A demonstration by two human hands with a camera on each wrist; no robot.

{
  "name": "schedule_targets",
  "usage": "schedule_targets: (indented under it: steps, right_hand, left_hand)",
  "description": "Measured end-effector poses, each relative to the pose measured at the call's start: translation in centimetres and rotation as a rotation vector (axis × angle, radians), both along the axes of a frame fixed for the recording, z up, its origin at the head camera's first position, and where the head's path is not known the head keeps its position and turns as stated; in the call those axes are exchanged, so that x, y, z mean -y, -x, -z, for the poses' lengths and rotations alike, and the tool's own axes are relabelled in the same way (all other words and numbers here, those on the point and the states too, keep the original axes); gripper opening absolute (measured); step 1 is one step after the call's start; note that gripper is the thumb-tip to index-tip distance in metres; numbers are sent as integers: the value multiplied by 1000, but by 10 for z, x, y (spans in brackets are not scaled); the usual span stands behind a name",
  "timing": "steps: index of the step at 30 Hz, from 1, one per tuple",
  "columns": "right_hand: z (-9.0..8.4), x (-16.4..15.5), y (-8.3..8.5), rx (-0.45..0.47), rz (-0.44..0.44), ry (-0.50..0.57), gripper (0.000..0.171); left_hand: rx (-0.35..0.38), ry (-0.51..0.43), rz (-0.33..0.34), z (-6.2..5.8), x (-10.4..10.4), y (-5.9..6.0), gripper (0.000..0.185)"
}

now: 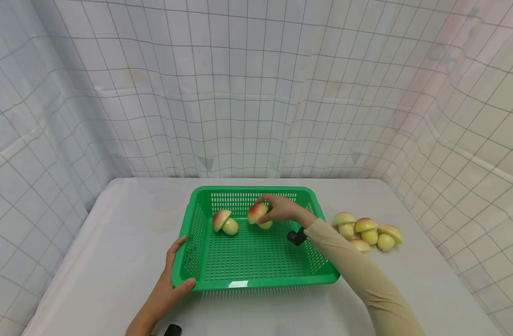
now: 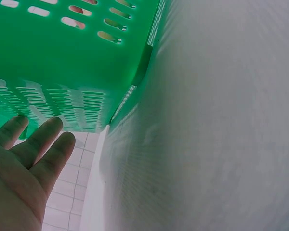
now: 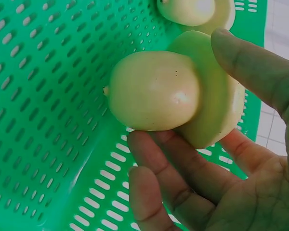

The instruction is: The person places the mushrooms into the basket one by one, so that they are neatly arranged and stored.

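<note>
Nearest my camera, the left hand (image 1: pixel 169 284) sat at the near-left corner of the green basket (image 1: pixel 256 282), thumb hooked over the rim and fingers straight against the outer wall, so that grip was relaxed and flat rather than curled around anything. Farther in, the right hand (image 1: pixel 281 208) reached across the basket from the right, and its grip was clamped on a toy mushroom (image 1: pixel 258 214): thumb on the cap's rim, fingers cradling the rounded stem from below. In the right wrist view the mushroom (image 3: pixel 178 94) lay on its side in that hand, stem pointing toward the basket's middle, cap toward the palm, just above the slotted floor near the far wall. A second mushroom (image 1: pixel 224 222) lay in the basket just to its left. Both looked smooth and matte, pale yellow-green with a red blush on the cap. More mushrooms (image 1: pixel 367 231) clustered on the white bench (image 1: pixel 114 242) right of the basket; I counted four, though one was partly hidden.
</note>
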State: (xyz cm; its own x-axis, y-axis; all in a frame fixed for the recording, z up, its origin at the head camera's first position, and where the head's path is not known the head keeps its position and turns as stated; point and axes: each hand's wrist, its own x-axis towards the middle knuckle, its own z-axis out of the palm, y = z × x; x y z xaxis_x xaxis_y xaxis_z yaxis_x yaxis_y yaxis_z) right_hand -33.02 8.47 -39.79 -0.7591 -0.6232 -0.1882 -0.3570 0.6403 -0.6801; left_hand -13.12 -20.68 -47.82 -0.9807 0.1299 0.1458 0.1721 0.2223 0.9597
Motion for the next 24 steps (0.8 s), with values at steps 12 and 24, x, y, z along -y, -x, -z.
schedule_targets:
  steps: [12, 24]
  right_hand:
    - [4, 2, 1, -8, 34, -43, 55]
    - [7, 2, -1, -15, 38, -62, 53]
  left_hand:
    - [-5, 5, -2, 0, 1, -1, 84]
    - [-11, 11, 4, 0, 1, 0, 84]
